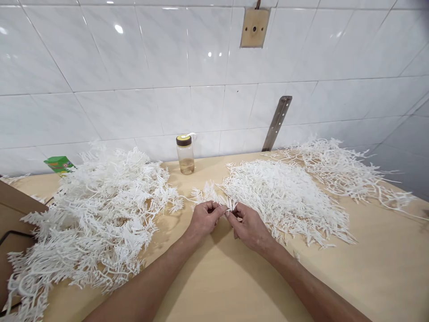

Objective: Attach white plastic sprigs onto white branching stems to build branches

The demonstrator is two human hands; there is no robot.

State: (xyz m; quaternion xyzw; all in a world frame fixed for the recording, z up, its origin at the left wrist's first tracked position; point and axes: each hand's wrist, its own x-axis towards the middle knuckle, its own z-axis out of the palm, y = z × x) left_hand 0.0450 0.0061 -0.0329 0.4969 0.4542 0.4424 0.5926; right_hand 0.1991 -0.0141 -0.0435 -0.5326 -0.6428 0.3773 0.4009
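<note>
My left hand [203, 220] is closed, thumb and forefinger pinched on a white branched plastic strip [210, 193] with many thin prongs. Close beside it, my right hand [248, 226] pinches at the same strip, the fingertips of both hands nearly meeting. What exactly lies between the fingertips is too small to make out. To the left rises a big tangled heap of white branched strips [110, 214]. Just beyond my right hand spreads a pile of small loose white pieces [284, 192]. Bare, stringy white stems [345, 167] lie behind that pile at the far right.
A clear bottle [186, 156] with a dark and yellow lid stands near the wall. At the left are a green box [59, 164] and a brown cardboard edge [16, 210]. A metal bracket [277, 123] leans against the tiled wall behind the wooden table [228, 286].
</note>
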